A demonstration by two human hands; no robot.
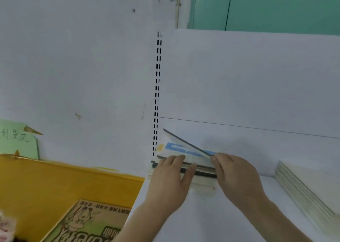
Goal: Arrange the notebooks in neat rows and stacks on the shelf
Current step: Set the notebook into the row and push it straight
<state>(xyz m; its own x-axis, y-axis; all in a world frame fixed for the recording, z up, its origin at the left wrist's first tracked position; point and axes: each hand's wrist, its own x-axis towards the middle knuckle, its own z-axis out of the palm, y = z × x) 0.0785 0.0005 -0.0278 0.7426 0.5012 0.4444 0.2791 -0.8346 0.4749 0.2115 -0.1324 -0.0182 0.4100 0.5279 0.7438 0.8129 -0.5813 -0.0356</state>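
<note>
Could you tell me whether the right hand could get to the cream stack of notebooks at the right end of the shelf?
Probably yes: the bare shelf lies between the right hand and the cream stack, but it is pinching a tilted notebook.

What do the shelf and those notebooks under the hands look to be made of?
Shelf: likely painted sheet metal; smooth matte white, slotted upright beside it.
Notebooks: paper, thin card covers; pale page edges, dark spines. The raised cover bends in the right hand.
</note>
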